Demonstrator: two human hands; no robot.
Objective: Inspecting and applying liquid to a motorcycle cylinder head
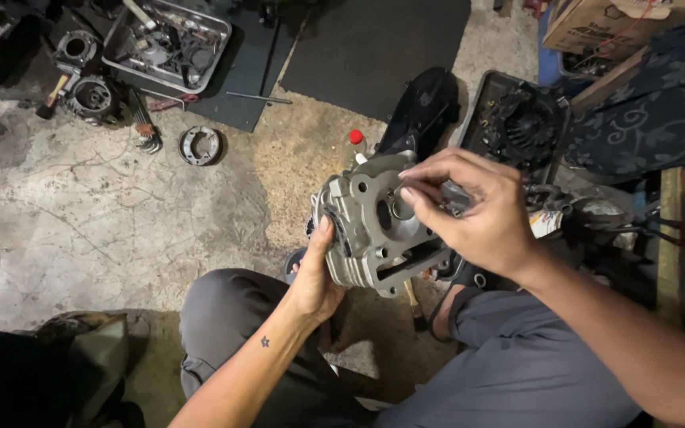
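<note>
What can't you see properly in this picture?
- Head view: whatever the right hand pinches against the engine part is too small and covered by its fingers.
- The left hand hides the part's left side.
- Pieces in the metal tray are too small and dark to name.
- The cardboard box is cut by the top edge.

Grey finned metal cylinder head [374,226], held tilted above knees, small wire ring [400,208] at its bore

Cracked concrete floor [81,214], black mats [374,47] laid on it, dim light, cardboard box [604,24] in corner.
</note>
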